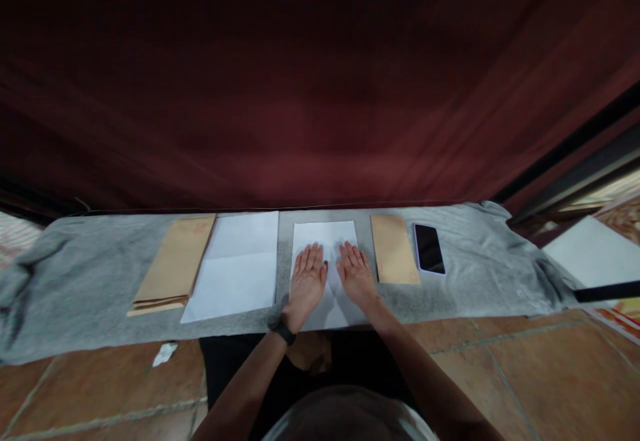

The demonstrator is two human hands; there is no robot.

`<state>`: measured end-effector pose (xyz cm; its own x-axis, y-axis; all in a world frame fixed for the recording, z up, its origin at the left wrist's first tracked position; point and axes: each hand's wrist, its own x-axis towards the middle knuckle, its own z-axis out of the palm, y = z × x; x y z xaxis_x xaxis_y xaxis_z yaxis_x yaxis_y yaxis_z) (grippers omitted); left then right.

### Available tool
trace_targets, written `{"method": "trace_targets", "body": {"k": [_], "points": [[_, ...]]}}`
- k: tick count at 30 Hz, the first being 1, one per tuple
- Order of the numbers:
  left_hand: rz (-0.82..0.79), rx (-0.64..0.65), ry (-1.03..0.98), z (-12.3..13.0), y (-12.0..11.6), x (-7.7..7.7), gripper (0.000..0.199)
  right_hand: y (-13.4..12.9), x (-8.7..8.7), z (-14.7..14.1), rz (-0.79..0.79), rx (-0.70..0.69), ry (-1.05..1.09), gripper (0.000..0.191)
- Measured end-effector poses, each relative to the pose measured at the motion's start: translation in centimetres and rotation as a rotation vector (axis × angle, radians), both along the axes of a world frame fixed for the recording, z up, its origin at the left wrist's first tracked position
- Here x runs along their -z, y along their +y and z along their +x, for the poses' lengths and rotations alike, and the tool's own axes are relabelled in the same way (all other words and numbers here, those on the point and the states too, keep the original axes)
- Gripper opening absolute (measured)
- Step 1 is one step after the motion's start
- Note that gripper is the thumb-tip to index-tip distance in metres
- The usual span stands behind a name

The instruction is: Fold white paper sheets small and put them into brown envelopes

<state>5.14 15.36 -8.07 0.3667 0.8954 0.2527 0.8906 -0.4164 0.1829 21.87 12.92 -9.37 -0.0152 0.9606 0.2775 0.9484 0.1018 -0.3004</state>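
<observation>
A white sheet of paper [325,231] lies in front of me on the grey cloth. Flat on its left part rests my left hand [307,277], fingers stretched out and a dark band on the wrist. My right hand [357,277] is laid flat on the sheet's right part, its fingers also stretched. Neither hand grips anything. To the left is a stack of white paper [237,267] with a crease across the top sheet. A single brown envelope [396,249] lies just right of my right hand.
A pile of brown envelopes [175,261] lies left of the paper stack. Right of the single envelope is a phone [429,249] with a dark screen. The grey cloth [480,261] covers a narrow bench against a dark red curtain [320,94]. A crumpled white scrap [165,354] is on the tiled floor.
</observation>
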Motion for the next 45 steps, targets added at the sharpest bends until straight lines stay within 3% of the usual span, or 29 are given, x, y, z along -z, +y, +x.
{"method": "trace_targets", "body": {"k": [3,7,13,18,21,23,27,30,39,41,45], "points": [[-0.056,0.073,0.008,1.7,3.5,-0.1,0.056,3.0,-0.6,-0.9,-0.013,-0.061,0.015,0.049],[-0.097,0.024,0.043,1.7,6.9,0.5,0.055,6.0,-0.3,-0.3,-0.005,-0.059,-0.006,0.048],[-0.066,-0.112,0.057,-0.2,8.2,1.5,0.062,7.7,0.7,1.7,-0.012,0.017,-0.043,0.052],[-0.071,-0.113,0.045,-0.2,8.3,0.6,0.062,8.1,-0.3,1.6,-0.071,0.060,-0.042,0.054],[-0.051,-0.086,0.024,-0.1,6.8,-0.3,0.060,6.7,-1.2,1.1,-0.058,0.056,-0.011,0.053],[-0.027,-0.012,0.003,-0.2,4.5,-0.7,0.058,4.5,-1.5,0.5,-0.028,-0.009,-0.002,0.053],[-0.005,0.168,-0.005,-1.1,-1.6,-0.3,0.057,-1.6,-1.0,-0.6,-0.019,-0.166,-0.016,0.052],[0.009,0.165,0.006,-2.4,-4.7,0.3,0.057,-4.9,-0.4,-0.3,-0.027,-0.177,-0.032,0.053],[0.037,0.111,0.078,-5.5,-7.8,-0.1,0.058,-7.7,-0.4,2.9,-0.016,-0.069,-0.031,0.054],[0.039,0.164,0.107,-5.6,-9.0,-0.4,0.056,-9.0,-0.5,2.8,-0.009,-0.108,-0.024,0.055],[0.036,0.238,0.170,-5.4,-10.6,-0.8,0.058,-11.5,-0.7,1.8,-0.011,-0.310,-0.052,0.056]]}}
